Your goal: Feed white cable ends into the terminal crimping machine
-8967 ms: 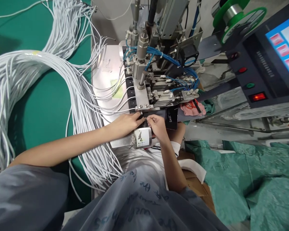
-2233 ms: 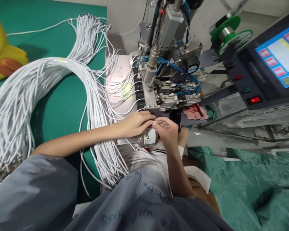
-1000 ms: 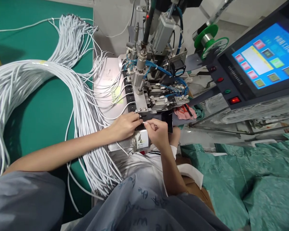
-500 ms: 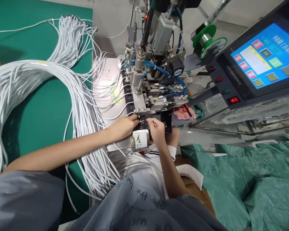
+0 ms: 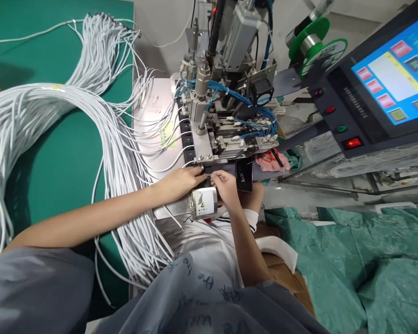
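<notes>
My left hand (image 5: pixel 181 183) lies at the front edge of the machine (image 5: pixel 202 144), its fingers pressed together near a small metal part. Close to its fingertips, my right hand (image 5: pixel 225 185) is pinched on something too small to make out. Just below both hands sits a clear container with a white label (image 5: pixel 205 202). White cables (image 5: pixel 118 171) run under my left forearm, and several reach into the black blocks (image 5: pixel 187 139) on the machine's left side.
A control panel with a lit screen (image 5: pixel 397 74) stands at the right, beside a green spool (image 5: pixel 310 44). The green table (image 5: pixel 55 153) is at the left. Green sheeting (image 5: pixel 369 260) lies at the lower right.
My right hand has moved slightly left, so its fingertips are now closer to those of my left hand. The view has shifted a little, moving the panel right.
</notes>
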